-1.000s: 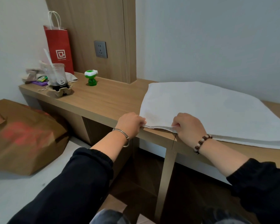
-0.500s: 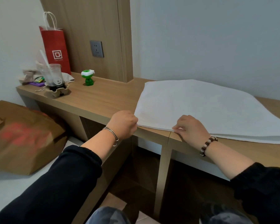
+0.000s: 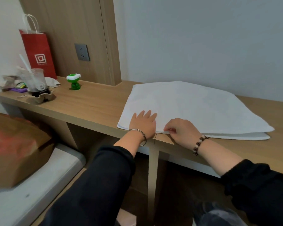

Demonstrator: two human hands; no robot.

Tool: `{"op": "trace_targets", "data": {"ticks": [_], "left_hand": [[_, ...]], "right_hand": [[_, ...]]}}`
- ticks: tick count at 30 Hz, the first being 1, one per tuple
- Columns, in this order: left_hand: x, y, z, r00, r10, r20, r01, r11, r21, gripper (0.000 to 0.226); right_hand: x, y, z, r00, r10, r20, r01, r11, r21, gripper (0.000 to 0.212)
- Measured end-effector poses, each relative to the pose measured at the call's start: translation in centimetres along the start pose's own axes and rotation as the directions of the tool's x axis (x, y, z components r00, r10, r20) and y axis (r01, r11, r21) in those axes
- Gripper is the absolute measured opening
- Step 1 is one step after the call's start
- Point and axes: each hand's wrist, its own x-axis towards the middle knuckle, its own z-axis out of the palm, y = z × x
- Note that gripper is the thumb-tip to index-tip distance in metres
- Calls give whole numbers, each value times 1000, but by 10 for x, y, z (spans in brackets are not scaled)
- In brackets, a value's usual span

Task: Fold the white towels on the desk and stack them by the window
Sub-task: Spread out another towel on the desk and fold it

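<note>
A large white towel point(image 3: 191, 106), folded over in layers, lies flat on the wooden desk point(image 3: 91, 103) near its front edge. My left hand point(image 3: 143, 123) lies flat on the towel's near left corner, fingers spread and straight. Just to its right, my right hand point(image 3: 180, 130) pinches the towel's front edge between thumb and fingers. Both wrists wear bracelets and black sleeves. No window is in view.
At the desk's left end stand a red paper bag point(image 3: 38, 54), a clear cup with a straw in a cardboard holder point(image 3: 37, 85) and a small green figure point(image 3: 74, 81). A brown paper bag point(image 3: 15, 149) sits on a grey surface at lower left.
My left hand let go of the towel's corner and now lies flat on top of it. My right hand stays at the front edge. The towel lies flatter.
</note>
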Motion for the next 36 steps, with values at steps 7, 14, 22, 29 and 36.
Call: {"op": "trace_targets", "data": {"ticks": [7,14,22,29,36], "left_hand": [[-1,2,2,998,-51,33,52,998,-42,50],[0,0,2,997,-65,34,67,994,-83,50],[-10,12,-3,969,143,-199,-202,926,-320,32],[-18,43,-18,926,289,-244,-340,918,-203,20],[-23,54,-22,918,298,-264,-325,943,-67,21]], "right_hand": [[-4,28,-18,975,213,-61,-219,967,-131,16],[-27,33,-13,1000,10,-9,-12,968,-249,16],[-24,35,-17,999,42,34,-34,979,-201,22],[-26,35,-20,996,93,-7,-93,983,-156,23],[-27,46,-26,992,121,30,-120,992,-48,22]]}}
